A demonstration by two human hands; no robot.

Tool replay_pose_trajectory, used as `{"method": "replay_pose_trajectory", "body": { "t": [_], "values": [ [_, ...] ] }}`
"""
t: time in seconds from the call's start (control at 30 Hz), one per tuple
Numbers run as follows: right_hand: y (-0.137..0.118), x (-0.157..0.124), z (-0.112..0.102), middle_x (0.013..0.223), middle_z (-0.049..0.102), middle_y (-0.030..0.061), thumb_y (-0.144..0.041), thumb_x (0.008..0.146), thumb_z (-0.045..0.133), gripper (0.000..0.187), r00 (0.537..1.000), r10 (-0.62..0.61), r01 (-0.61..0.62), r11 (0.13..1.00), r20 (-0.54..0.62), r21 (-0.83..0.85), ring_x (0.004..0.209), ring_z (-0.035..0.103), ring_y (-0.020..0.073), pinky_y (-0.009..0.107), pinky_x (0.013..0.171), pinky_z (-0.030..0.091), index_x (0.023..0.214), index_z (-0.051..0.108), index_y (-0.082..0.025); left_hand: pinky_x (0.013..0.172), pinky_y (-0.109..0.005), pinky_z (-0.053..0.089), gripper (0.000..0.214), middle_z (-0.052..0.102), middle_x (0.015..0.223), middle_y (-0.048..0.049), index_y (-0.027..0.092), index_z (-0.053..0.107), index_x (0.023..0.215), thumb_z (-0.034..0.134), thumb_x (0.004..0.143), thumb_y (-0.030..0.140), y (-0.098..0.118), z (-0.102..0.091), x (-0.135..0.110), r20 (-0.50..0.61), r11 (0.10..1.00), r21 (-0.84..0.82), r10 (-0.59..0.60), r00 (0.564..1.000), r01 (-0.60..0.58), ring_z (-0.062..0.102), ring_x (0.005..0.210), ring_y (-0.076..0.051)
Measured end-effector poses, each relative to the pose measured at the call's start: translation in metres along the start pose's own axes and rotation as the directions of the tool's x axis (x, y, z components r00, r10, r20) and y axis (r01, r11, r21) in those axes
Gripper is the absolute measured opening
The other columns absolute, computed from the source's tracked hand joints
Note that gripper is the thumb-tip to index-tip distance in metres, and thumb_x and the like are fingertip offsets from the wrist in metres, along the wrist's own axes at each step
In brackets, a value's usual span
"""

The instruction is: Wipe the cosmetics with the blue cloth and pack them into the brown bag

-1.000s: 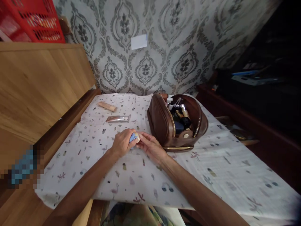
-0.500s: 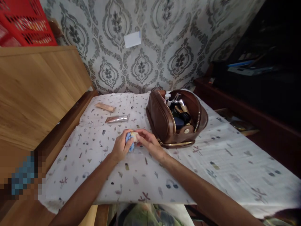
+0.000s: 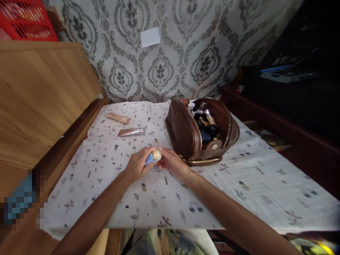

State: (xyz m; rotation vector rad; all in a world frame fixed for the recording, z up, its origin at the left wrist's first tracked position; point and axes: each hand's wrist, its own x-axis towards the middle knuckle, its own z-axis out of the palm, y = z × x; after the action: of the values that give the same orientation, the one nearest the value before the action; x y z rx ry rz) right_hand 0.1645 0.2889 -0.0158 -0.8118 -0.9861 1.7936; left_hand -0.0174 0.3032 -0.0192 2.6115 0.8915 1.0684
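Above the middle of the table, my left hand (image 3: pixel 138 164) is closed around a crumpled blue cloth (image 3: pixel 149 159). The cloth lies against a small cream-coloured rounded item (image 3: pixel 157 155), perhaps a bottle or jar; its exact kind does not show. My right hand (image 3: pixel 174 163) pinches that item from the right, with the thumb on its near end and the other fingers curled below. Just right of this hand stands a brown toiletry bag (image 3: pixel 183 125), unzipped, with several cosmetic bottles and tubes inside.
Two tubes lie on the patterned cloth: a peach tube (image 3: pixel 117 118) farther back and a shiny pinkish-brown tube (image 3: pixel 131 132) nearer. A wooden panel (image 3: pixel 50 78) borders the left, and a patterned wall (image 3: pixel 159 71) the back. Dark furniture (image 3: pixel 287 127) stands right.
Both hands have turned the cream-coloured item, and its rounded end now faces right. The blue cloth is gathered more inside my left hand. The view has shifted slightly.
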Motion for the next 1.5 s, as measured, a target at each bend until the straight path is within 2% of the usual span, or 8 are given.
{"method": "replay_pose_trajectory", "body": {
  "t": [0.37,0.5,0.63,0.77,1.0,1.23,1.37,1.5],
  "values": [
    [-0.002,-0.003,-0.001,0.097,0.068,0.0014,-0.041,0.070,0.085,0.040,0.946,-0.325,0.315,0.921,-0.005,-0.228,0.085,0.060,0.0157,0.029,0.077,0.048,0.102,0.067,-0.024,0.081,-0.027,0.051,0.031,0.069,0.101,-0.0038,0.020,0.054,0.118,0.051,0.096,0.040,0.003,-0.004,0.006,0.059,0.893,-0.317,-0.319,0.946,0.321,0.065,0.085,-0.016],
    [0.001,-0.002,-0.001,0.074,0.064,-0.0017,-0.053,0.076,0.077,0.040,0.975,-0.211,0.203,0.973,-0.064,-0.114,0.062,0.057,0.0122,0.024,0.056,0.042,0.098,0.065,-0.022,0.093,-0.030,0.049,0.036,0.067,0.119,-0.0085,0.019,0.053,0.128,0.053,0.096,0.037,0.003,-0.002,0.006,0.055,0.903,-0.361,-0.229,0.972,0.234,0.063,0.103,-0.019],
    [0.005,0.000,-0.003,0.064,0.062,-0.0012,-0.059,0.077,0.072,0.043,0.999,0.027,-0.025,0.996,-0.025,0.089,0.046,0.048,0.0085,0.021,0.042,0.030,0.086,0.062,-0.018,0.089,-0.030,0.050,0.038,0.068,0.110,-0.0076,0.019,0.055,0.131,0.053,0.096,0.036,0.000,-0.002,0.006,0.105,0.924,-0.344,-0.137,0.985,0.166,0.064,0.096,-0.019],
    [0.007,0.001,-0.003,0.061,0.065,0.0002,-0.057,0.076,0.073,0.043,0.995,0.101,-0.101,0.983,0.007,0.153,0.044,0.048,0.0081,0.020,0.040,0.028,0.087,0.063,-0.017,0.089,-0.031,0.050,0.039,0.069,0.112,-0.0081,0.020,0.057,0.129,0.055,0.095,0.039,0.000,-0.005,0.005,0.138,0.927,-0.321,-0.155,0.978,0.193,0.064,0.098,-0.020],
    [0.007,-0.005,0.001,0.073,0.068,-0.0012,-0.051,0.073,0.081,0.047,0.999,0.045,-0.047,0.988,0.018,0.150,0.059,0.064,0.0107,0.019,0.050,0.041,0.102,0.061,-0.020,0.073,-0.027,0.050,0.039,0.069,0.090,-0.0038,0.017,0.063,0.114,0.051,0.095,0.048,0.004,-0.006,0.005,0.133,0.839,-0.422,-0.317,0.939,0.343,0.062,0.076,-0.016],
    [0.012,-0.005,-0.005,0.078,0.066,-0.0034,-0.042,0.072,0.083,0.061,0.994,-0.073,0.076,0.996,0.077,-0.037,0.073,0.067,0.0146,0.023,0.059,0.046,0.121,0.052,-0.024,0.055,-0.023,0.045,0.043,0.061,0.063,0.0006,0.016,0.067,0.098,0.050,0.094,0.055,0.002,-0.007,0.009,0.284,0.593,-0.616,-0.448,0.848,0.519,0.058,0.058,-0.013],
    [0.014,-0.006,-0.005,0.089,0.064,-0.0033,-0.030,0.068,0.087,0.068,0.984,-0.123,0.137,0.985,0.131,-0.106,0.084,0.066,0.0141,0.027,0.075,0.051,0.126,0.050,-0.027,0.055,-0.023,0.044,0.036,0.060,0.068,0.0006,0.017,0.067,0.082,0.059,0.089,0.052,-0.002,-0.007,0.011,0.211,0.646,-0.536,-0.520,0.828,0.543,0.054,0.059,-0.012],
    [0.011,-0.009,-0.003,0.095,0.061,-0.0023,-0.025,0.069,0.086,0.067,0.976,-0.168,0.186,0.975,0.141,-0.123,0.089,0.064,0.0140,0.031,0.085,0.052,0.128,0.056,-0.029,0.060,-0.023,0.047,0.030,0.062,0.074,0.0007,0.020,0.066,0.098,0.058,0.090,0.048,-0.003,-0.004,0.010,0.131,0.655,-0.526,-0.567,0.813,0.542,0.057,0.066,-0.014]
  ]
}}
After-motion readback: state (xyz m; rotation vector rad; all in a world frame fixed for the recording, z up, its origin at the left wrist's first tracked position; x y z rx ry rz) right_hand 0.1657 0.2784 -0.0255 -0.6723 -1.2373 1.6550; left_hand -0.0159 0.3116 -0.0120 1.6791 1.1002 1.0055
